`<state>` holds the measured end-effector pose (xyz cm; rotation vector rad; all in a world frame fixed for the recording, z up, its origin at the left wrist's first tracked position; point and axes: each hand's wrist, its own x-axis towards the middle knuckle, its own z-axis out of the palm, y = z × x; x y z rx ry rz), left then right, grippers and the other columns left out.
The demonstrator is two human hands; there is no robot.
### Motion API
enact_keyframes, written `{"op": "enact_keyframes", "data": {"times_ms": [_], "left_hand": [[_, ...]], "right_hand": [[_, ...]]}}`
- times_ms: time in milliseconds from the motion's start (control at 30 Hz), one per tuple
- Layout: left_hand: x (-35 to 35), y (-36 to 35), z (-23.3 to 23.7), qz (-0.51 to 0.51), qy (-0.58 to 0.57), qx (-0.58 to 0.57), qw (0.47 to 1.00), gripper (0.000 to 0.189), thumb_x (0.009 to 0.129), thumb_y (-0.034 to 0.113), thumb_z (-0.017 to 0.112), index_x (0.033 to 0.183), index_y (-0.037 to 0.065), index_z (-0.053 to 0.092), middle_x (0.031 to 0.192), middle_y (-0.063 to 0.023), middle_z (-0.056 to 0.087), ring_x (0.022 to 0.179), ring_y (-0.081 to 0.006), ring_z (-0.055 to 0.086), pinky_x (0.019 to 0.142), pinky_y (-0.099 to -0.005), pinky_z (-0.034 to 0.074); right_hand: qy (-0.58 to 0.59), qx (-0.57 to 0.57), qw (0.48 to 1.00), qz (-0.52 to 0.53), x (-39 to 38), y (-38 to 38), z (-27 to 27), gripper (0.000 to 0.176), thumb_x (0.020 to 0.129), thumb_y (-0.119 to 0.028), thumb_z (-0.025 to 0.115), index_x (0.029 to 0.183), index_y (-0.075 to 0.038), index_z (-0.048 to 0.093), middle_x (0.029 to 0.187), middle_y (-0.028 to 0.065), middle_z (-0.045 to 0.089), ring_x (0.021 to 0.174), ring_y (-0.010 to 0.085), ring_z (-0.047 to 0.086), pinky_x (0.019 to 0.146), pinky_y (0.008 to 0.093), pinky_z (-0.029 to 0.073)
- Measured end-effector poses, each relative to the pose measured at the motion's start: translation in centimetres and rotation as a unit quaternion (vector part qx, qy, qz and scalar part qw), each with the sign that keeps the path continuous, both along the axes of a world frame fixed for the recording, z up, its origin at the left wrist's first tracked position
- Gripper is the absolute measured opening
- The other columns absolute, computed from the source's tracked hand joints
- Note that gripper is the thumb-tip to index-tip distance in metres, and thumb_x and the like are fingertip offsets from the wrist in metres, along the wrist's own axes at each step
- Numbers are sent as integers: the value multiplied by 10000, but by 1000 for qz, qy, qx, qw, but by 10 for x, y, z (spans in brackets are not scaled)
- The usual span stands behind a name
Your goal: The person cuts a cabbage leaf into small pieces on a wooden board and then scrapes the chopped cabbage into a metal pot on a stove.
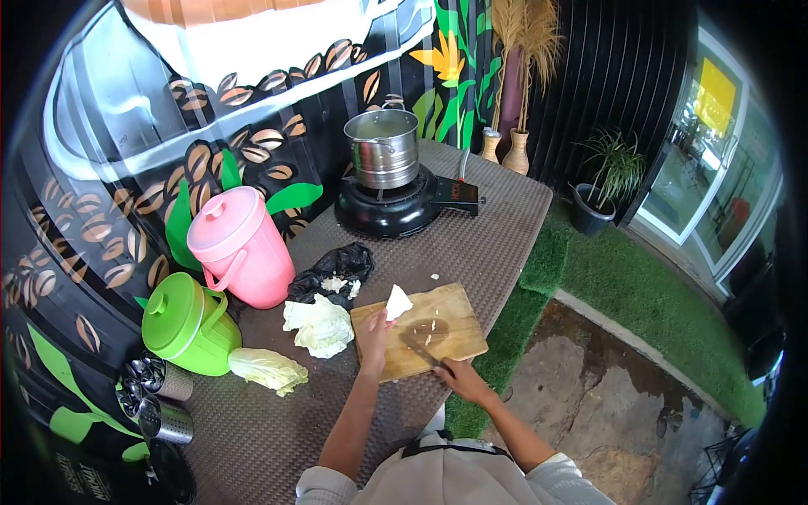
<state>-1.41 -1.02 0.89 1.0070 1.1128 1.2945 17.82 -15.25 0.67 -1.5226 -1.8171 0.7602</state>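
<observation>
My left hand (374,332) is closed around a pale wedge of cabbage (398,303), which it holds up over the left part of the wooden cutting board (459,316). In my right hand (461,379) is a knife (420,348), its blade pointing away to the left, low over the board's near side. A few small white scraps (433,326) lie on the wood. Left of the board rests a leafy piece of cabbage (321,326), and nearer to me a napa cabbage (268,370) lies on its side.
A black plastic bag (341,266) holds pale scraps behind the leaves. Pink (244,244) and green (192,326) lidded jugs stand at the left, near metal utensil holders (165,419). A steel pot (383,150) sits on a black gas stove (387,206) at the back. The table's edge (518,265) runs along the right.
</observation>
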Motion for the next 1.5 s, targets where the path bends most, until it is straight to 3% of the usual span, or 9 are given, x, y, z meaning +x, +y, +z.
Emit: {"op": "enact_keyframes", "data": {"times_ms": [67,400,567,800,1000,1100,1167,1367,1500], "left_hand": [[1,-7,1,30,-136,-73,988,289,936,207,592,1073,-45,620,931,-85,657,773,-139,634,718,-246,519],[-2,-11,4,-2,-113,-139,984,215,927,223,584,1032,37,613,906,-36,624,751,-94,586,703,-244,500],[-3,-19,-41,-42,46,-71,996,229,920,216,595,982,-1,628,826,-81,642,632,-129,610,614,-258,509],[10,-35,-20,-7,129,-25,991,216,905,130,599,929,-78,650,736,-121,662,596,-166,651,467,-243,507],[15,-36,-15,-7,255,49,966,160,819,124,664,913,-3,687,775,-150,679,593,-237,658,539,-345,522],[17,-48,4,-8,411,12,911,168,765,86,676,920,23,681,865,-162,671,746,-302,656,704,-396,509],[28,-54,18,139,560,143,804,178,749,68,674,925,40,663,953,-157,640,917,-345,591,833,-412,456],[61,-37,-10,1,383,278,881,194,753,92,691,934,50,636,998,-133,591,1006,-336,521,871,-427,411],[63,-44,-17,15,439,249,863,221,762,130,698,963,59,641,1055,-121,588,1062,-316,507,920,-424,381]], "right_hand": [[0,10,1000,16,-2,2,-12,326,939,-291,535,912,33,557,836,241,578,855,411,568,781,459,443],[-61,-50,982,-172,17,17,7,346,918,-301,555,920,41,604,791,278,622,797,440,614,709,501,475],[-21,-30,991,-125,18,9,17,341,908,-290,575,909,50,603,808,281,625,815,437,618,716,474,484],[-38,-63,980,-185,18,4,12,327,900,-265,588,947,58,560,797,282,620,811,444,616,710,482,481],[24,0,980,-199,24,4,10,252,902,-205,583,897,38,515,809,278,613,812,458,609,677,492,481],[23,-15,981,-192,25,-1,12,244,908,-206,574,909,25,497,803,271,611,798,467,603,658,499,479],[15,-7,982,-187,26,-5,5,239,911,-204,570,928,20,489,794,268,612,791,468,603,650,502,477],[-17,-7,982,-186,23,-1,5,205,915,-180,548,948,7,471,756,266,607,726,471,602,611,523,476],[-43,7,987,-157,16,6,12,188,921,-172,527,983,-9,456,724,267,606,692,460,609,588,527,485]]}}
